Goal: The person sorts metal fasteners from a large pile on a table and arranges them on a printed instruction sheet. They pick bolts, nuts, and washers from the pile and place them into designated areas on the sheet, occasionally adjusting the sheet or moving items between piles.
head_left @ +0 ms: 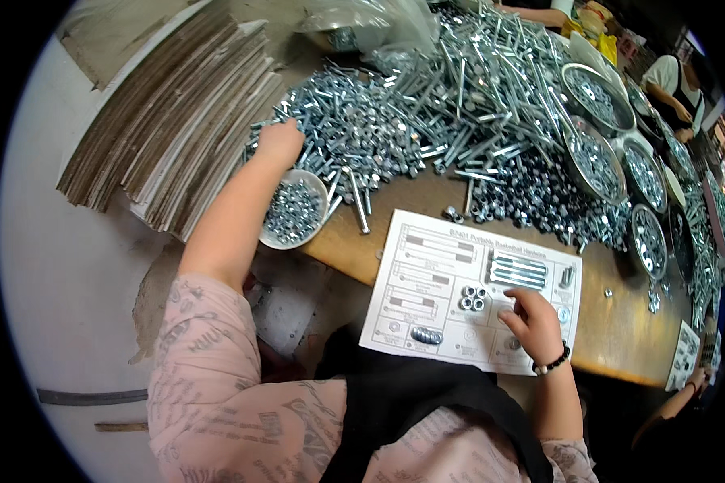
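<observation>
A white printed sheet (427, 266) lies on the brown table in front of me. On it rest a row of long bolts (518, 270), a cluster of nuts (472, 299) and a short bolt group (426, 335). My right hand (532, 320) presses on the sheet's right part, fingers curled over small parts. My left hand (279, 142) reaches into the big pile of silver bolts and nuts (395, 121) at the far left, just above a small white bowl of nuts (294, 211). What the left fingers hold is hidden.
A stack of cardboard sheets (177, 113) lies at the left. Several metal bowls (596, 161) full of hardware line the right side. A plastic bag (362, 28) sits at the back. Other people work at the far right (673, 80). The table's front edge (612, 374) runs near my right wrist.
</observation>
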A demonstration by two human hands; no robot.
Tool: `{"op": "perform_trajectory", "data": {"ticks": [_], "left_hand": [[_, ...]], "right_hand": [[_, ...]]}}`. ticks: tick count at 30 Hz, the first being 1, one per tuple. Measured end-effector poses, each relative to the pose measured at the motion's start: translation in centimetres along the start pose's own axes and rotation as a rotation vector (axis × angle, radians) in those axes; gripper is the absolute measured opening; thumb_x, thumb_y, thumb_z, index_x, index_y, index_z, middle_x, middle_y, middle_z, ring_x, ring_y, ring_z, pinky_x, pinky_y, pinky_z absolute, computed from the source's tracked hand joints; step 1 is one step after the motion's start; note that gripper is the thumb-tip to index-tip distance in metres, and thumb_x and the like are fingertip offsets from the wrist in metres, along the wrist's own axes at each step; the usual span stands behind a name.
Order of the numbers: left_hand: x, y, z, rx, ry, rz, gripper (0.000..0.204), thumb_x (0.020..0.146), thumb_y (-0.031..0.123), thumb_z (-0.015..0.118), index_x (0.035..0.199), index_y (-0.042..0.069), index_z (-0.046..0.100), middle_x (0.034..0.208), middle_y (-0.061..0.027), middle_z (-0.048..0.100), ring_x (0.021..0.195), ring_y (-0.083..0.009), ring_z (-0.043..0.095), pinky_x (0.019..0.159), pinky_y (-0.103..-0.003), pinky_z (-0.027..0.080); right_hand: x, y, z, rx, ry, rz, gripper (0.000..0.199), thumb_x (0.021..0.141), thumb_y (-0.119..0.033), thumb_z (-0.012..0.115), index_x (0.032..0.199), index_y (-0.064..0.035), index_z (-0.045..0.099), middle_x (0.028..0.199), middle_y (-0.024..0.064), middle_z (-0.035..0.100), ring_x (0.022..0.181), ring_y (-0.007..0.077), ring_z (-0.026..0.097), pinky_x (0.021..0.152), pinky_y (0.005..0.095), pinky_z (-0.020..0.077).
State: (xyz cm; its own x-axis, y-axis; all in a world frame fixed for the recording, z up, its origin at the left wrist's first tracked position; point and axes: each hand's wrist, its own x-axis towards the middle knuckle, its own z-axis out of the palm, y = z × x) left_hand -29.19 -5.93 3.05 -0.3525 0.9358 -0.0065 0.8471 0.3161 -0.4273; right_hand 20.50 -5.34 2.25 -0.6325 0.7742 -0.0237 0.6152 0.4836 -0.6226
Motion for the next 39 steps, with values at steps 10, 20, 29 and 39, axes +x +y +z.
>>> {"op": "perform_trajectory", "data": {"ticks": [10,20,29,39], "left_hand": [[1.8,0.1,1.6,0.005,0.025,-0.138,0.013,0.071,0.009,0.057,0.078,0.005,0.067,0.08,-0.0156,0.064,0.077,-0.0317,0.063,0.066,-0.044,0.049],[-6.7,8.0,-10.9,-0.863,0.306,0.172,0.022,0.08,0.016,0.061,0.099,0.006,0.057,0.08,-0.0091,0.062,0.072,-0.0231,0.06,0.065,-0.032,0.046],[-14.7,16.8,-5.7,-1.807,-0.327,0.306,0.014,0.084,0.007,0.054,0.096,0.002,0.052,0.08,-0.0045,0.058,0.072,-0.0096,0.057,0.065,-0.023,0.045],[-16.4,16.1,-3.5,-1.369,-0.123,0.261,0.015,0.072,0.01,0.065,0.086,0.005,0.062,0.071,-0.0038,0.053,0.065,-0.0134,0.051,0.06,-0.025,0.039]], "right_hand": [[-0.6,0.5,-0.5,0.053,0.034,0.049,0.029,0.073,-0.019,0.068,0.098,-0.0057,0.061,0.071,0.0083,0.056,0.061,0.0217,0.054,0.056,0.0323,0.0436],[3.8,-2.1,0.2,0.081,0.112,-0.161,0.038,0.073,-0.019,0.069,0.107,-0.006,0.057,0.094,0.0112,0.058,0.076,0.0254,0.058,0.067,0.0338,0.0476],[4.6,-4.8,4.7,0.01,-0.129,-0.233,0.019,0.077,-0.017,0.062,0.093,-0.006,0.06,0.081,0.0126,0.06,0.074,0.0305,0.057,0.065,0.0383,0.0467],[2.4,-5.2,8.5,-0.297,-0.017,-0.404,0.014,0.071,-0.019,0.065,0.082,-0.0106,0.06,0.075,0.0059,0.053,0.074,0.0238,0.056,0.063,0.0345,0.0468]]}}
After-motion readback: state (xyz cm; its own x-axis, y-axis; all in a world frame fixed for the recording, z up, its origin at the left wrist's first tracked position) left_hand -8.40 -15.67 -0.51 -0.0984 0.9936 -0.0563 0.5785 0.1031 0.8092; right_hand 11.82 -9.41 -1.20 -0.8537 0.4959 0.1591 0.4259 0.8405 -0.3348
